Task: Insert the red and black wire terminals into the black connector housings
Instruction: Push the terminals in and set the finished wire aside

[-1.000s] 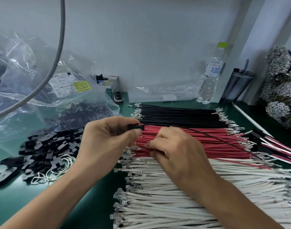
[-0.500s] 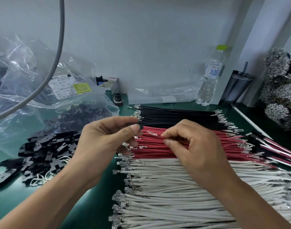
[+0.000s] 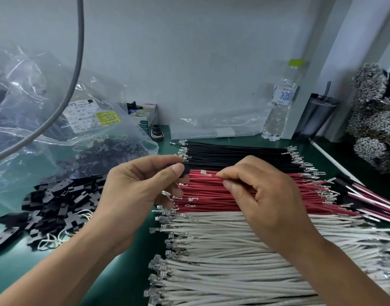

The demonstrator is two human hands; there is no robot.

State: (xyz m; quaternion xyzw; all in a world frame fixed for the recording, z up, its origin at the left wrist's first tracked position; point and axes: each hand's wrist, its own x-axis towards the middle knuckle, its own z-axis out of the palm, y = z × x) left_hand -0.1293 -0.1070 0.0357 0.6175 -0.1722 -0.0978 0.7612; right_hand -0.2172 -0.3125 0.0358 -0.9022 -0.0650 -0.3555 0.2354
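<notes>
Above the green bench [image 3: 123, 281], the left hand [image 3: 136, 191] pinches a small black connector housing [image 3: 185, 169] between thumb and forefinger. The right hand [image 3: 262, 195] pinches a red wire [image 3: 211, 174], its metal terminal [image 3: 203, 172] just beside the housing. Both hover over the red wire row [image 3: 214, 199], between black wires [image 3: 233, 154] toward the bench's back edge and white wires [image 3: 222, 272] at its front.
</notes>
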